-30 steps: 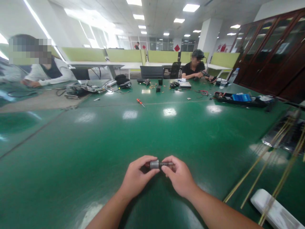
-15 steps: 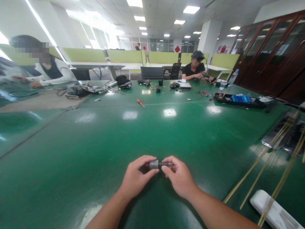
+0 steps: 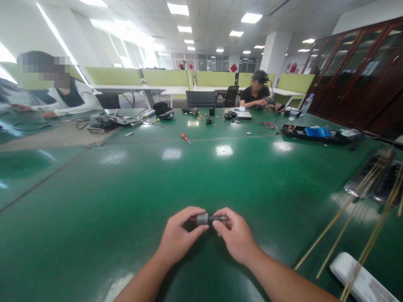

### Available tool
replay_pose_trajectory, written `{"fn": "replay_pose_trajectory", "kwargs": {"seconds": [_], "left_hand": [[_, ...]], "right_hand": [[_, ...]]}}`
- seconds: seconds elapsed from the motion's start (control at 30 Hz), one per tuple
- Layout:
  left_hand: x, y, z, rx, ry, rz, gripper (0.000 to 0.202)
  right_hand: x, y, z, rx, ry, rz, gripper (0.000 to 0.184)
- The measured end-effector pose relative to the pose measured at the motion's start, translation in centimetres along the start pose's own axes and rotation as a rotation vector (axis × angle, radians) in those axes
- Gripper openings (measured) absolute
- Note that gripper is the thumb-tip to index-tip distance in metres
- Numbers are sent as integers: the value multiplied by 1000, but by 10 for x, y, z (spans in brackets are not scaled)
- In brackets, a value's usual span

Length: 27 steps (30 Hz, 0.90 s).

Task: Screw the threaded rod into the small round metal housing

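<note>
A small cylindrical metal part [image 3: 206,219], grey at its left end and dark at its right, lies between both my hands low in the middle of the view, just above the green table [image 3: 132,197]. My left hand [image 3: 180,235] pinches its grey end with thumb and fingers. My right hand [image 3: 234,235] pinches the dark end the same way. Both hands are closed on the part.
Thin bamboo sticks [image 3: 343,228] and a white flat object [image 3: 362,279] lie at the right. A red screwdriver [image 3: 185,137] lies mid-table. Tools, cables and a black tray [image 3: 315,134] crowd the far side. One person [image 3: 256,94] sits across, another [image 3: 56,98] at the far left.
The view has tipped slightly, so everything sits a little lower in the frame. My hands keep the same grip on the part.
</note>
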State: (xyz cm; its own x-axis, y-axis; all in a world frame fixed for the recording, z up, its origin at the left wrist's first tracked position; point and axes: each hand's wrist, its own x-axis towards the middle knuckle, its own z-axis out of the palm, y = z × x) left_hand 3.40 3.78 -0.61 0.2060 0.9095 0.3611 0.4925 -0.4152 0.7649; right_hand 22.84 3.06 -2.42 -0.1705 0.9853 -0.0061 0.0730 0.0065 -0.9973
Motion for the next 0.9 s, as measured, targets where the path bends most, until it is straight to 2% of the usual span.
{"fn": "replay_pose_trajectory", "kwargs": {"seconds": [0.9], "left_hand": [[2,1,-1,34,25,4,24]], "right_hand": [[0,-4,1,-6,26,6,18]]}}
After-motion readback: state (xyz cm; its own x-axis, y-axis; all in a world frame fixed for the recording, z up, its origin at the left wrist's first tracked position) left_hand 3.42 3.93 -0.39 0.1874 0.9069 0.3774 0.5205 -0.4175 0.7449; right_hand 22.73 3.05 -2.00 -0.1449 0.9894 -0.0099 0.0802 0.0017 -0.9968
